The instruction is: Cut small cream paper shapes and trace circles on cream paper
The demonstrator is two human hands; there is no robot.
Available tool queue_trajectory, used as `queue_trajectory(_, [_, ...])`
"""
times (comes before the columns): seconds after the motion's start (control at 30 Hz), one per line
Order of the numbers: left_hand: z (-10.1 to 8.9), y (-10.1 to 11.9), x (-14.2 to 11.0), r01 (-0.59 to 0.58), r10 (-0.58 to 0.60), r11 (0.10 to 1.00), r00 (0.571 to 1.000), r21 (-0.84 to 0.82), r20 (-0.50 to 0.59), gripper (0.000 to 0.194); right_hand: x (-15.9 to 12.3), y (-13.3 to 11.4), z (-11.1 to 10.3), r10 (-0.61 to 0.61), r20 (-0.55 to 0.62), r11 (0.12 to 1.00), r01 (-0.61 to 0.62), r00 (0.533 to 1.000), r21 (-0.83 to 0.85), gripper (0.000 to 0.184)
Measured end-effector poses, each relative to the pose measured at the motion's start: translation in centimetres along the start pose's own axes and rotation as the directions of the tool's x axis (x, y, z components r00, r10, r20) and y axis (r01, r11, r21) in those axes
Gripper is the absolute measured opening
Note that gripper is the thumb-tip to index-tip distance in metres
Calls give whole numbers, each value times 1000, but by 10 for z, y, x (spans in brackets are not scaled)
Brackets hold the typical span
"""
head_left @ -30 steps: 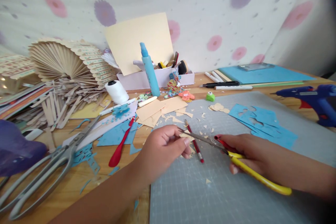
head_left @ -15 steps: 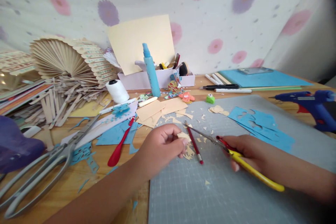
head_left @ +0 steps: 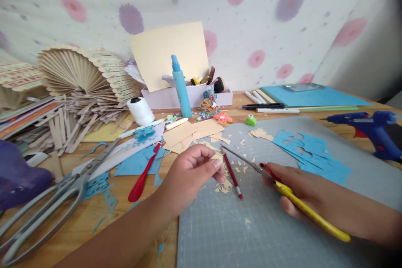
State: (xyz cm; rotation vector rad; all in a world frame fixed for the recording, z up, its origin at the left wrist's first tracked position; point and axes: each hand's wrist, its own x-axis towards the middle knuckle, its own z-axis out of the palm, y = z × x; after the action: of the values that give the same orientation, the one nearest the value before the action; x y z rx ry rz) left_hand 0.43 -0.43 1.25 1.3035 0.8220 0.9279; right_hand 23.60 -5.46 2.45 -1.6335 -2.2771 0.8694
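Observation:
My left hand [head_left: 193, 176] pinches a small piece of cream paper [head_left: 217, 157], mostly hidden by the fingers. My right hand [head_left: 301, 192] grips scissors [head_left: 262, 171] with yellow and red handles, their blades pointing left toward the paper and not touching it. Below the blades a dark red pencil [head_left: 232, 177] lies on the grey cutting mat [head_left: 238, 234]. Cream paper scraps [head_left: 223, 186] are scattered around the pencil and beside my left fingers. Small cream paper rounds [head_left: 260, 133] lie in a pile farther back on the mat.
Cut blue paper [head_left: 310, 157] lies on the mat's right, near a blue glue gun [head_left: 367, 127]. Large metal scissors [head_left: 72, 184] and a red spatula-like tool [head_left: 143, 178] lie left. Behind stand a blue bottle [head_left: 181, 92], a thread spool [head_left: 140, 111] and wooden sticks [head_left: 65, 123].
The paper piece in my left fingers has turned and shows less. My right hand with the scissors has shifted slightly right and down. The whole view has tilted up a little.

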Motion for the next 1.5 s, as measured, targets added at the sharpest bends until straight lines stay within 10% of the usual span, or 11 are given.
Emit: queue_trajectory(1.5, [16,-6,-7,29,-46,968,997,-249,-63,21,7,-7,6,-32,90,989,18,995,149,17])
